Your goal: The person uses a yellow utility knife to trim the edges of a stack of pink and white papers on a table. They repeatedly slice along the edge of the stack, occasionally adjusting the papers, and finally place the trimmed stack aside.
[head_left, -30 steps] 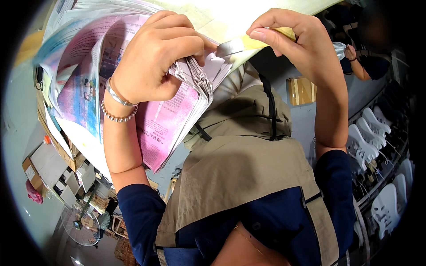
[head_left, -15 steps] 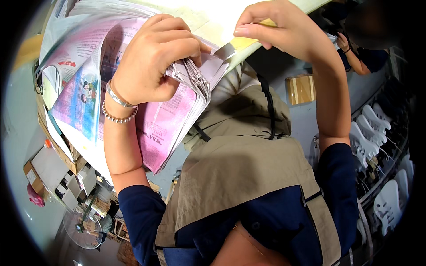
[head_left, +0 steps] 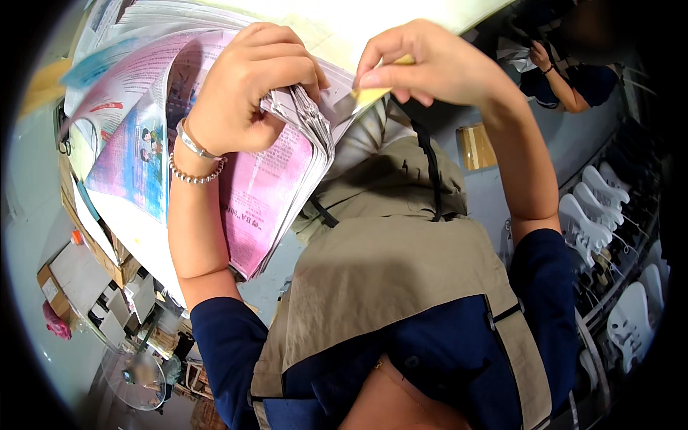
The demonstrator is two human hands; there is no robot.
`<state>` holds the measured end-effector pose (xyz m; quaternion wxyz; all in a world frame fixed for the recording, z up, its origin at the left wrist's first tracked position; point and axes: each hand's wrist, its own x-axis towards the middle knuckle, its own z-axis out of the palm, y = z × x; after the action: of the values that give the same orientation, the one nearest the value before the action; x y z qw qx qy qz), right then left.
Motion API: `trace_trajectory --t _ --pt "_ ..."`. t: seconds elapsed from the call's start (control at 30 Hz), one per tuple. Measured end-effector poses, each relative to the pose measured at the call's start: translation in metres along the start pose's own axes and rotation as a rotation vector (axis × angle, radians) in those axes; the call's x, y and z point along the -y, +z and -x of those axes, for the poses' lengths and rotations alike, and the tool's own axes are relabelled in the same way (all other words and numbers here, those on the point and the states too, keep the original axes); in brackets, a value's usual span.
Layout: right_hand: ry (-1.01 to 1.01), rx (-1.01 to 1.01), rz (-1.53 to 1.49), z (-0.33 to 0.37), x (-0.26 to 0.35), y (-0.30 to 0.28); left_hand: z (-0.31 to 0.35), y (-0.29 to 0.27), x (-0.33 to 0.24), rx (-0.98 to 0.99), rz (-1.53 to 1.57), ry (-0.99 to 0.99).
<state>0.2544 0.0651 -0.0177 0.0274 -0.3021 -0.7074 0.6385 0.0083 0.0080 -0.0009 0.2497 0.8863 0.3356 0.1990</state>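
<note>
My left hand (head_left: pixel 247 93) grips the folded, crumpled corner of a thick stack of newspapers (head_left: pixel 269 190) with pink and blue printed pages. Its fingers curl over the stack's edge. Close by on the right, my right hand (head_left: pixel 423 64) pinches a flat-bladed knife (head_left: pixel 373 94) by its yellow grip. The metal blade points down and left, in among the sheets beside the folded corner, so its tip is hidden. Loose newspaper pages (head_left: pixel 136 158) curl up to the left of my left wrist.
A pale worktable (head_left: pixel 423 13) lies beneath the papers, its edge in front of my apron. More stacked paper (head_left: pixel 179 16) sits at the far left. White plastic hangers (head_left: pixel 591 215) line a rack on the right, near a cardboard box (head_left: pixel 476 147). Another person's hand (head_left: pixel 539 55) shows at far right.
My right hand has moved left and slightly down, bringing the knife's blade deeper among the sheets by the folded corner. My left hand keeps its hold with little movement.
</note>
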Motion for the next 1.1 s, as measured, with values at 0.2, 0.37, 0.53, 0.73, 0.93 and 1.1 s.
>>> trace_trajectory --t 0.2,0.37,0.53,0.73,0.93,1.1 --pt "0.007 -0.002 -0.213 0.016 0.004 0.074 0.002 0.0 0.007 -0.126 0.306 0.005" --pt "-0.354 -0.079 -0.121 0.015 -0.009 0.167 0.014 -0.001 0.028 -0.254 0.607 0.006" --pt "-0.433 0.148 0.025 -0.003 -0.014 0.254 0.02 0.002 0.047 -0.34 0.76 0.075" --pt "-0.279 0.094 -0.061 0.043 -0.01 0.157 0.022 -0.008 0.018 -0.245 0.508 -0.11" --pt "-0.017 -0.873 -0.42 0.086 -0.019 0.091 0.002 0.002 0.005 -0.121 0.229 -0.021" --pt "0.004 -0.874 -0.391 0.07 -0.02 0.093 0.0 0.001 0.006 -0.07 0.243 -0.029"
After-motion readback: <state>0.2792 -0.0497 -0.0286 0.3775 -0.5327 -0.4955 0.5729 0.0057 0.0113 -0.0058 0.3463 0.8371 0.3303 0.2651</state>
